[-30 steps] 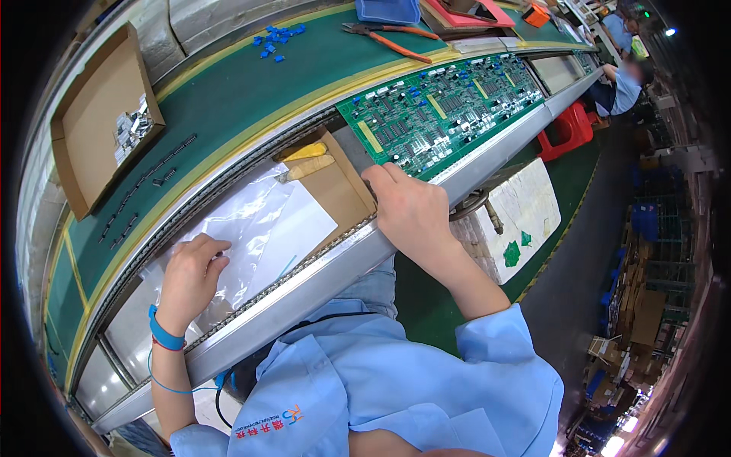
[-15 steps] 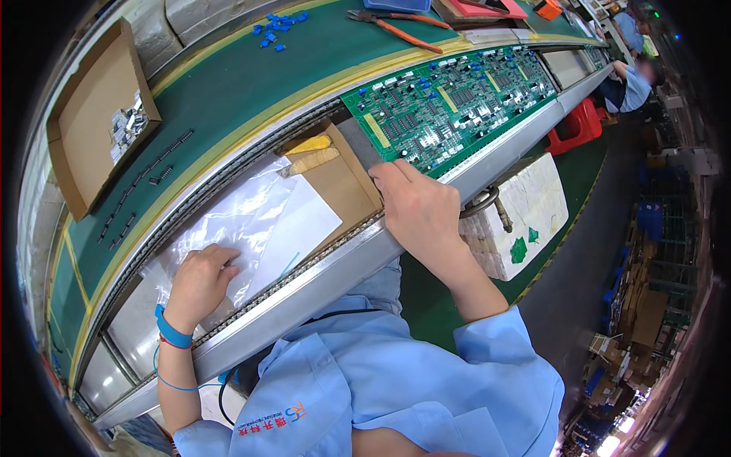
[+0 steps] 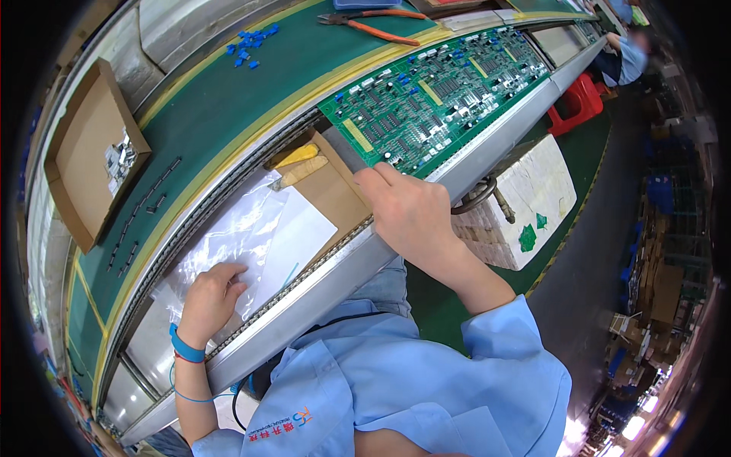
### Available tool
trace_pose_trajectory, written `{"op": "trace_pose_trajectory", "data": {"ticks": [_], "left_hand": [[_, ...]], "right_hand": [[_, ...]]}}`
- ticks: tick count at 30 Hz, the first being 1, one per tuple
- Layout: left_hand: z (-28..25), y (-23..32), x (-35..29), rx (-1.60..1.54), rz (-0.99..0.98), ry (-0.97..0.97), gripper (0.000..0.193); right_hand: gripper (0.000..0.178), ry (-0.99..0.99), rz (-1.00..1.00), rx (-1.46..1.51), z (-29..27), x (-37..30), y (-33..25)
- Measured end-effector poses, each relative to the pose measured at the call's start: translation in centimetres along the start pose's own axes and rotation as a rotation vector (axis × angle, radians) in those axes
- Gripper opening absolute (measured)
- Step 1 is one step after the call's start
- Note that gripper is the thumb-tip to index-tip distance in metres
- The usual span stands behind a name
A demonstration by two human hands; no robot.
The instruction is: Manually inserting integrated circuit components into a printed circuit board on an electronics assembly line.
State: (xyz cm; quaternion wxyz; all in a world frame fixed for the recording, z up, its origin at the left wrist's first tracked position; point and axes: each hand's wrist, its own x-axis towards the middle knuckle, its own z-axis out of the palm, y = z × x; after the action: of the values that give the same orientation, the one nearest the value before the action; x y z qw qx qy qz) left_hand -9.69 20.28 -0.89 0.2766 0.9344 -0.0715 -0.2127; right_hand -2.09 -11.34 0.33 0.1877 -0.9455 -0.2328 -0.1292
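Observation:
A long green circuit board (image 3: 426,107), crowded with components, lies across the conveyor rails. My right hand (image 3: 411,213) is closed at its near left corner, with the fingertips partly hidden. My left hand (image 3: 209,301), a blue strap around its wrist, rests over a clear plastic bag (image 3: 221,240); thumb and forefinger are apart, and nothing shows between them. Beside the bag lies a white sheet (image 3: 301,228). Two tools, one with a yellow handle (image 3: 297,156) and one with a tan wrapped handle (image 3: 304,172), lie on brown cardboard (image 3: 339,186) between the rails.
Orange-handled cutters (image 3: 373,24) and small blue parts (image 3: 247,49) lie on the green bench. A cardboard tray (image 3: 84,152) holds metal pieces, with dark connector strips (image 3: 145,198) nearby. The metal rail (image 3: 335,282) runs before me. A red stool (image 3: 582,107) and another person stand farther right.
The whole view has shifted and turned slightly. My right hand stays at the board's corner. The left hand remains over the plastic bag, its fingers slightly more extended.

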Motion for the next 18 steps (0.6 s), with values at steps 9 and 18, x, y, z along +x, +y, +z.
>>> {"op": "trace_pose_trajectory", "data": {"ticks": [9,18], "left_hand": [[0.2,-0.3,-0.1,0.008,0.032,-0.002,0.024],[0.4,-0.2,-0.5,0.044,0.063,-0.003,0.025]], "right_hand": [[0.016,-0.076,0.074,-0.126,-0.8,0.5,1.1],[0.021,-0.083,0.254,-0.284,-2.3,1.4,7.0]]}}
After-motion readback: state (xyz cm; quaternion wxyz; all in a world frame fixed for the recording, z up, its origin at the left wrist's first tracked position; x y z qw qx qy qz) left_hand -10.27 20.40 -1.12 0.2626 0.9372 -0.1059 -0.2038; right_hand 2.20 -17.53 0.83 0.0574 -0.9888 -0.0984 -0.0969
